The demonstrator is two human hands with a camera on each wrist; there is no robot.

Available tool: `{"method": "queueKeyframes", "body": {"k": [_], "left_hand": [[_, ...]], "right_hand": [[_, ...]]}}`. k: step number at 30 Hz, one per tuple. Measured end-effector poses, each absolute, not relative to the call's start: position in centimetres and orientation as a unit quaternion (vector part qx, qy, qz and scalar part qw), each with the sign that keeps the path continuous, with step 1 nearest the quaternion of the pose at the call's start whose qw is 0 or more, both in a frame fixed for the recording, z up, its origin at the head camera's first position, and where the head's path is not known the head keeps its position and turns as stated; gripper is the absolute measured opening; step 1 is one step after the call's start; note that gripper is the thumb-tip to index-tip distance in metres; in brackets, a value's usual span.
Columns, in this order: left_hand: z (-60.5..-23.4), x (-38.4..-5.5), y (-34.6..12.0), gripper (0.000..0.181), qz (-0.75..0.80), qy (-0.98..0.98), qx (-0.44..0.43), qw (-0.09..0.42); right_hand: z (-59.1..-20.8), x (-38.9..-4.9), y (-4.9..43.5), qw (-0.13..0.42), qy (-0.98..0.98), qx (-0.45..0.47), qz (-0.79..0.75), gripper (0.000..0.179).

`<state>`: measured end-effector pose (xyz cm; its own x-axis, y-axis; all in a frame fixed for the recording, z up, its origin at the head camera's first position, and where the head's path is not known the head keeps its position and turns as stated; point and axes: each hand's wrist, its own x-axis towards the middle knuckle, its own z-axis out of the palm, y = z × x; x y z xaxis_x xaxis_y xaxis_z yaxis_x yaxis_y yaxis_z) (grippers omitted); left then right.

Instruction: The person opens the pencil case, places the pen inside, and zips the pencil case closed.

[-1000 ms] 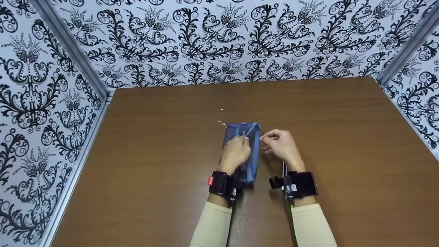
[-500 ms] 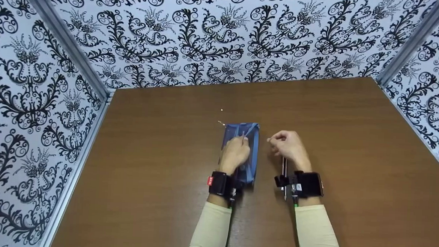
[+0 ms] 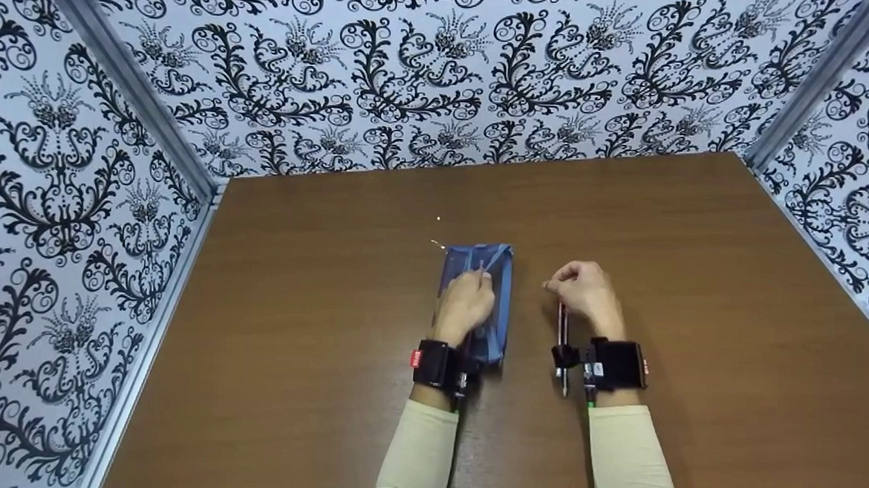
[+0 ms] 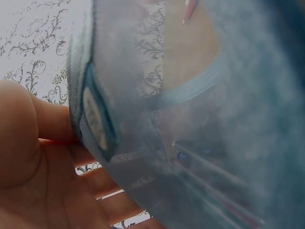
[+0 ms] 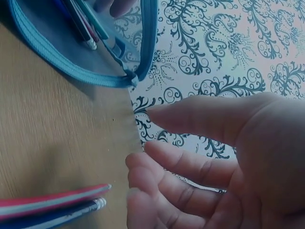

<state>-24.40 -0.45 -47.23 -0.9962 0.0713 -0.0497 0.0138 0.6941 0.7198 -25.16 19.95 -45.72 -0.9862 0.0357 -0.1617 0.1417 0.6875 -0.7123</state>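
Observation:
A blue see-through mesh pencil case (image 3: 504, 300) stands on the table in the head view. My left hand (image 3: 466, 305) grips its zipped edge, and the left wrist view shows the thumb against the zip tape (image 4: 80, 52). Several slim pens or pencils (image 5: 86, 28) lie inside the case. To the right of it, my right hand (image 3: 584, 290) hovers with fingers loosely curled; thumb and forefinger stand apart with nothing between them. Close under that hand, a red-and-white pencil (image 5: 57, 198) and a dark blue one (image 5: 62, 214) lie side by side on the table.
The brown wooden table (image 3: 312, 304) is walled by white panels (image 3: 414, 64) with black scroll patterns. Small bright specks (image 3: 438, 244) lie near the case's far left corner. Black camera straps (image 3: 618, 364) sit on both wrists.
My right hand has drawn away from the case to the right, bringing more of the pencils beneath it into view. The left hand keeps its grip on the case.

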Motion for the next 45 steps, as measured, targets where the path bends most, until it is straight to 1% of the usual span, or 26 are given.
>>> {"method": "queueKeyframes", "body": {"k": [4,9,19,32,40,45], "left_hand": [[-47.3,-24.3,-0.5,0.04,0.387,0.921,0.024,0.037],[-47.3,-24.2,-0.4,0.044,0.375,0.926,0.021,0.038],[-47.3,-24.2,-0.4,0.046,0.379,0.924,0.012,0.048],[-47.2,-24.3,-0.4,0.039,0.387,0.921,0.016,0.049],[-47.3,-24.4,-0.3,0.038,0.371,0.928,0.028,0.024],[-47.4,-24.3,-0.4,0.037,0.373,0.927,0.023,0.027]], "right_hand": [[-45.7,-25.1,20.2,0.077,0.921,0.056,-0.379,0.02],[-45.8,-25.1,20.3,0.076,0.918,0.062,-0.385,0.019],[-46.2,-25.1,20.5,0.084,0.923,0.062,-0.37,0.023],[-46.6,-25.2,20.4,0.088,0.927,0.061,-0.36,0.02],[-46.8,-25.4,20.4,0.119,0.921,0.074,-0.362,0.016],[-46.9,-25.4,20.3,0.123,0.921,0.076,-0.361,0.016]]}}
